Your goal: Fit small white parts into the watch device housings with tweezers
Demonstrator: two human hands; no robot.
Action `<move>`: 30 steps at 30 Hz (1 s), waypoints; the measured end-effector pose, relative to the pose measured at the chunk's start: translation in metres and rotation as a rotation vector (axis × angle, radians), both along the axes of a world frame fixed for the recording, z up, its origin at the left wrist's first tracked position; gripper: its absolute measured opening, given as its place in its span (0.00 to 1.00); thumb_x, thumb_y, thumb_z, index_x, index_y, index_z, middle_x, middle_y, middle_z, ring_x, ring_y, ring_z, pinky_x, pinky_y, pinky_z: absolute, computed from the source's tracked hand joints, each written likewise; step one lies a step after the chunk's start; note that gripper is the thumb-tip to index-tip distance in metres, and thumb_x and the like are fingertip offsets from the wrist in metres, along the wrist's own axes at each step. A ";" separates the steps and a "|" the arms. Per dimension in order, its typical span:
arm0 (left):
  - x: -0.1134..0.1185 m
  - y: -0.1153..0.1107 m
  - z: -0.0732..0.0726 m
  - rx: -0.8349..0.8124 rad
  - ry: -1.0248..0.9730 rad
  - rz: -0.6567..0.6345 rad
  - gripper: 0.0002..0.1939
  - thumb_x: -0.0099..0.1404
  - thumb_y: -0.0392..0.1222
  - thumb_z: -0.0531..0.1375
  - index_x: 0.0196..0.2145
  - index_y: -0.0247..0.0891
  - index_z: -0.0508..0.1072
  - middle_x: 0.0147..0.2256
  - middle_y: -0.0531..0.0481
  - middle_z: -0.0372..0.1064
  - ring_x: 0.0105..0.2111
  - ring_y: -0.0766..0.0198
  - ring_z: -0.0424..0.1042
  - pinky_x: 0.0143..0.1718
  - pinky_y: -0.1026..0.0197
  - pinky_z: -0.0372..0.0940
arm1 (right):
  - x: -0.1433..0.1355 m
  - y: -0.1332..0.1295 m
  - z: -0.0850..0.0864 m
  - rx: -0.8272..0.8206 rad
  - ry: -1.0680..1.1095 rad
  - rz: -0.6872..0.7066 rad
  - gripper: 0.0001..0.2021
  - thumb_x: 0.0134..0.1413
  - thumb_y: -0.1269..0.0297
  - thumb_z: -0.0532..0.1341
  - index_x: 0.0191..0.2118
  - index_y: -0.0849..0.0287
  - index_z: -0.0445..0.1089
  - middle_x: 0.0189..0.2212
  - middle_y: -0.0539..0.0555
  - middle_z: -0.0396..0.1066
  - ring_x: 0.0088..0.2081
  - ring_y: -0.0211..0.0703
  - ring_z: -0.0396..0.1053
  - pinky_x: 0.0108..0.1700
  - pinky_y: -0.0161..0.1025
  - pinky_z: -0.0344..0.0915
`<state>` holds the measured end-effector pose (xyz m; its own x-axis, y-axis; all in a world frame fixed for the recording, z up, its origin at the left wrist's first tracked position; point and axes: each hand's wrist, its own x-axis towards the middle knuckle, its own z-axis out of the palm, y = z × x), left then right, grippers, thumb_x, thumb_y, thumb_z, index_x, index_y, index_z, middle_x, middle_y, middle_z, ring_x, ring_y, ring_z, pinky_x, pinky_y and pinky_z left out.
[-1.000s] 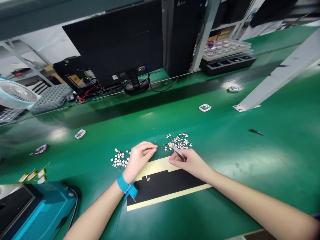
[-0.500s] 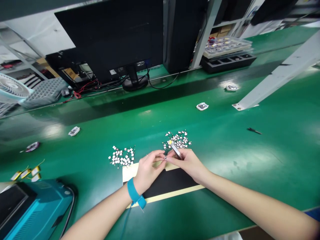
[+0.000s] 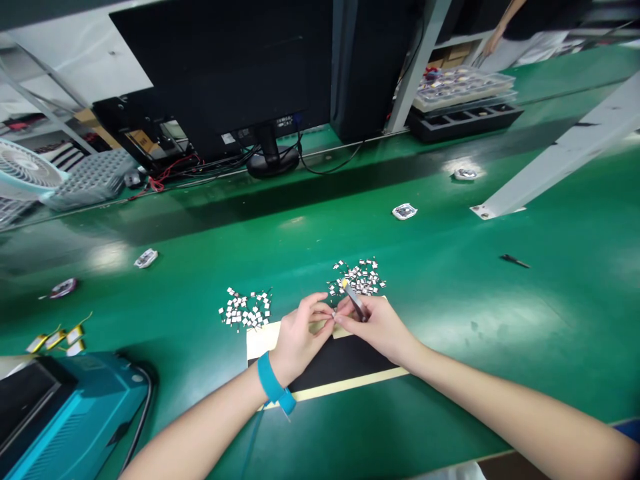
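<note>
Your left hand (image 3: 303, 333) and right hand (image 3: 376, 327) pinch a tiny part (image 3: 334, 315) between them, over the sheet (image 3: 347, 363); your right hand holds tweezers (image 3: 357, 304) too. Far back, a clear tray (image 3: 453, 100) has little bits in it, above a black tray (image 3: 463, 128). A left pile (image 3: 245, 310) and right pile (image 3: 367, 280) sit just past the sheet. Your hands hide some of it, and a post (image 3: 565, 147) leans at the right

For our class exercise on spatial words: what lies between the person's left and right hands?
In the head view, a tiny pale part, too small to identify, sits where the left hand and right hand meet, over the black-and-cream sheet.
</note>
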<state>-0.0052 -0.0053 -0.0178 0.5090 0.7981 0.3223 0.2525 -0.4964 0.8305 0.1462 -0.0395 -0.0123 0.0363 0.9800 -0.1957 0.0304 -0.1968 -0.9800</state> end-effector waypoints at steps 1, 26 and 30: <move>0.000 0.000 0.000 0.006 0.001 -0.003 0.19 0.56 0.31 0.57 0.45 0.38 0.57 0.32 0.51 0.69 0.30 0.71 0.73 0.36 0.67 0.71 | 0.000 0.000 0.000 -0.005 0.012 0.000 0.09 0.38 0.61 0.62 0.22 0.63 0.66 0.24 0.51 0.66 0.23 0.35 0.57 0.25 0.33 0.52; -0.016 0.020 0.028 0.316 0.536 -0.147 0.06 0.58 0.39 0.56 0.35 0.37 0.68 0.32 0.47 0.71 0.33 0.59 0.70 0.34 0.60 0.66 | 0.021 0.004 0.011 0.144 -0.289 0.014 0.09 0.43 0.61 0.61 0.24 0.60 0.64 0.16 0.45 0.52 0.18 0.33 0.47 0.21 0.33 0.45; -0.039 0.048 0.054 0.282 0.979 -0.016 0.04 0.58 0.37 0.57 0.28 0.37 0.70 0.28 0.47 0.70 0.31 0.58 0.69 0.32 0.60 0.63 | 0.044 0.006 0.017 0.479 -0.651 -0.129 0.05 0.50 0.64 0.58 0.27 0.59 0.65 0.27 0.52 0.63 0.22 0.36 0.55 0.25 0.34 0.51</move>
<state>-0.0439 0.0431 0.0361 0.6603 0.7481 -0.0664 0.7498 -0.6516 0.1151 0.1898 -0.0331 0.0045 0.1159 0.9323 0.3427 0.6280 0.1985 -0.7524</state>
